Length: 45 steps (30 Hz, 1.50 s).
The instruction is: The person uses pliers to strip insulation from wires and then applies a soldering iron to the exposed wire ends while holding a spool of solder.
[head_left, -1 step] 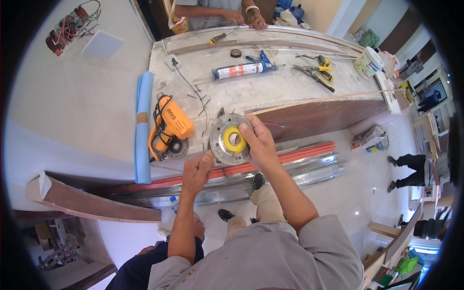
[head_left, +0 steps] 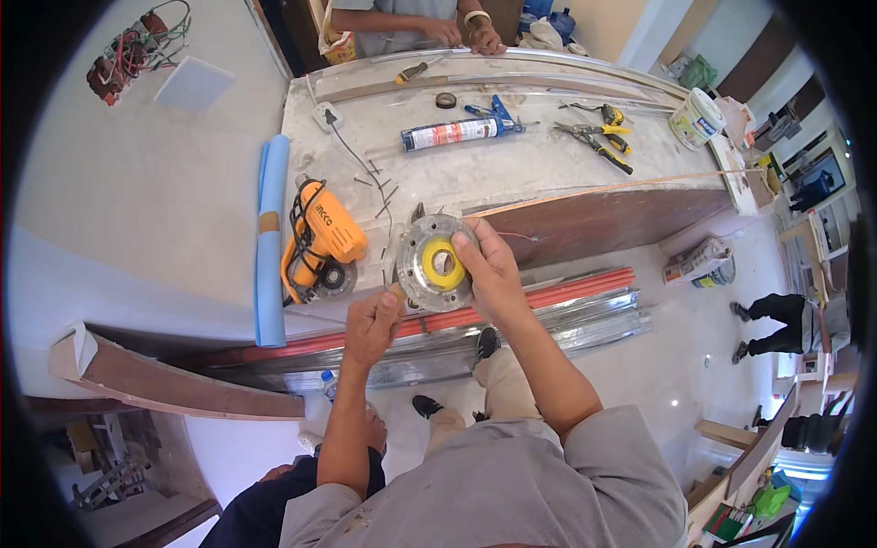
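Observation:
Pinched between my right hand (head_left: 489,274) and its thumb is a round, grey, translucent plate with holes (head_left: 427,288) and a yellow ring (head_left: 441,279) at its centre. My left hand (head_left: 373,324) is closed on a small tan piece (head_left: 396,290) at the plate's lower left edge; most of that piece is hidden. Left of the plate lies an orange corded power tool (head_left: 331,226) with a clear round base, beside a blue roll (head_left: 270,247). Farther back on the worktop (head_left: 347,128) are a sealant gun with cartridge (head_left: 449,133), pliers (head_left: 594,146), black tape (head_left: 446,100) and a screwdriver (head_left: 411,73).
A co-worker's hands (head_left: 484,38) rest at the worktop's far edge. A white bucket (head_left: 696,119) stands at the right end. Red pipes (head_left: 585,285) and metal lengths (head_left: 594,324) lie below. Another person's legs (head_left: 767,320) are at right, and someone in dark clothing (head_left: 265,498) is at lower left.

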Available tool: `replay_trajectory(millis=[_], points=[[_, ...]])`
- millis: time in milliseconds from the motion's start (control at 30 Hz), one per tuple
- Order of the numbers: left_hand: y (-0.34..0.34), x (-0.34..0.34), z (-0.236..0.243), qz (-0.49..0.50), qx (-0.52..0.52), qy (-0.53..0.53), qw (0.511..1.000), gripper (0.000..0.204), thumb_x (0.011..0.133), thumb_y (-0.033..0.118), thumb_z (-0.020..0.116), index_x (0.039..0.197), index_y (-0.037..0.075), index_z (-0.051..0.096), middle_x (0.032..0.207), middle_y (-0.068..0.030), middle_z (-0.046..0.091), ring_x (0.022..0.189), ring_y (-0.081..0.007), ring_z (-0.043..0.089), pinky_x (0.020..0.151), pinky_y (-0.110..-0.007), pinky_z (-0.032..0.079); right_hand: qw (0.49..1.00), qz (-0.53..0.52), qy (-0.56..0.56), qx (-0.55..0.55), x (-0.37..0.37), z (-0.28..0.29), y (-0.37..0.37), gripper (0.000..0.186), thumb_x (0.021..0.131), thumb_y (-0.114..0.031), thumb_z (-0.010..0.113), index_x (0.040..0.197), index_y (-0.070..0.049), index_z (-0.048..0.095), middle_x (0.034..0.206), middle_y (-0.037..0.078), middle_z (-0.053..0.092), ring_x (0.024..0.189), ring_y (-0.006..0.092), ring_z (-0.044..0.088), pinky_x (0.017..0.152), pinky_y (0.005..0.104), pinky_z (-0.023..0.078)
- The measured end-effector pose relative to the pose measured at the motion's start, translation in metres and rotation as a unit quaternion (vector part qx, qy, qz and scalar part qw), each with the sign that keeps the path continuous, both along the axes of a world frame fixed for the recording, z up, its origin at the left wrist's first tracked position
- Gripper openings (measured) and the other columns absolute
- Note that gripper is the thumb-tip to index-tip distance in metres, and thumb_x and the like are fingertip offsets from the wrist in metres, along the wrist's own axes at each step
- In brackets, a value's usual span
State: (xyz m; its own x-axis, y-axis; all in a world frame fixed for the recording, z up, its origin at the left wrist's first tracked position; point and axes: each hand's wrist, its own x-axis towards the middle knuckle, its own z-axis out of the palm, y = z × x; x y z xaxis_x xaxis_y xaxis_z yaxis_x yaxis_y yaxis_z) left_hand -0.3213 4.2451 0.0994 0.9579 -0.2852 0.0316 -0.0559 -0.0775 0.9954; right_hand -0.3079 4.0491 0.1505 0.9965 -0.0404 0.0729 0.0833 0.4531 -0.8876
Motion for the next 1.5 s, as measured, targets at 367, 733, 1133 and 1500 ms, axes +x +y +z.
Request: replay_trajectory(millis=[367, 733, 1133, 1500], points=[[0.0, -0.002, 0.0, 0.011, 0.004, -0.019, 1.0, 0.05, 0.098, 0.039, 0.046, 0.065, 0.003, 0.053, 0.049, 0.0031, 0.042, 0.044, -0.0051, 0.037, 0.042, -0.024, 0.029, 1.0, -0.006, 0.007, 0.007, -0.001, -0.002, -0.002, 0.019, 0.097, -0.018, 0.051, 0.106, -0.002, 0.054, 0.092, -0.001, 0.059, 0.084, 0.0032, 0.05, 0.076, 0.0203, 0.043], [0.001, 0.001, 0.01, -0.009, -0.03, 0.04, 0.999, 0.047, 0.1, 0.041, 0.04, 0.082, 0.0, 0.056, 0.048, 0.0011, 0.045, 0.038, -0.0044, 0.037, 0.038, -0.022, 0.028, 0.994, -0.1, 0.031, 0.002, -0.007, -0.001, -0.009, 0.027, 0.096, -0.019, 0.053, 0.115, 0.0, 0.051, 0.098, 0.002, 0.06, 0.092, 0.006, 0.052, 0.081, 0.0217, 0.044], [0.004, 0.002, 0.005, 0.01, -0.044, 0.035, 0.998, 0.038, 0.099, 0.033, 0.047, 0.086, -0.001, 0.056, 0.052, 0.003, 0.044, 0.043, -0.003, 0.037, 0.04, -0.021, 0.029, 0.783, -0.284, -0.177, -0.524, -0.006, -0.011, -0.038, 0.053, 0.087, -0.007, 0.058, 0.136, -0.001, 0.041, 0.099, 0.014, 0.066, 0.076, 0.0211, 0.062, 0.073, 0.0315, 0.05], [-0.004, 0.002, 0.007, 0.064, 0.043, -0.025, 0.997, 0.034, 0.096, 0.029, 0.054, 0.083, -0.001, 0.059, 0.057, 0.0021, 0.044, 0.053, -0.0054, 0.039, 0.047, -0.024, 0.032, 0.606, -0.098, -0.236, -0.754, -0.023, -0.005, -0.007, 0.077, 0.075, -0.002, 0.056, 0.145, -0.026, 0.035, 0.064, 0.005, 0.047, 0.052, 0.0227, 0.048, 0.054, 0.035, 0.044]])
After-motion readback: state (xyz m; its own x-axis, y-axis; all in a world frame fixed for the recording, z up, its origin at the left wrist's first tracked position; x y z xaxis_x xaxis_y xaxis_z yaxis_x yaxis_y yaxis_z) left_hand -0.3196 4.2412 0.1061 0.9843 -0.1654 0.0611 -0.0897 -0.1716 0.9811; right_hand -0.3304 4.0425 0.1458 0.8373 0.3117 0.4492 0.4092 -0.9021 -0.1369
